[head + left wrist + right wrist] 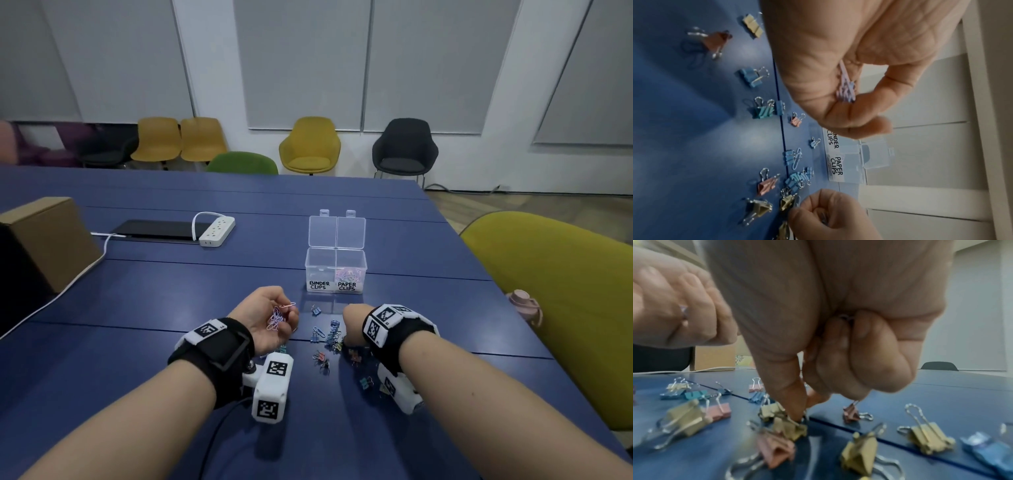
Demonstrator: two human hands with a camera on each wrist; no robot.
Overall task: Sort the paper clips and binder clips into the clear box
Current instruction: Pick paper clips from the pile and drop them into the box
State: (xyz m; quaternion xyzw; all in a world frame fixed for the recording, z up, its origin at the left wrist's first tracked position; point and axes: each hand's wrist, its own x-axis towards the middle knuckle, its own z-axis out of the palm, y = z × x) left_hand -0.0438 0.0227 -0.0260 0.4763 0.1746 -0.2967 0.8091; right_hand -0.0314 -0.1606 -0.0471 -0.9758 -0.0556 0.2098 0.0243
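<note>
Mid-sort: my left hand (pixel 272 317) cups a bunch of paper clips (pixel 276 317) above mid-table, my right hand (pixel 797 412) pinches something among the binder clips (pixel 329 337); which one, can't tell. Clear box (pixel 335 270) stands open just beyond, nearer the far edge. Next, I'd judge: drop each load in its labelled half

One clear box (pixel 335 270) with two compartments, two hands, five chairs along the wall, one power strip (pixel 217 233)

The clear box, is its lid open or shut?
Open. Both lids of the clear box stand up behind it, and pastel paper clips show inside the side marked PAPER CLIPS.
</note>
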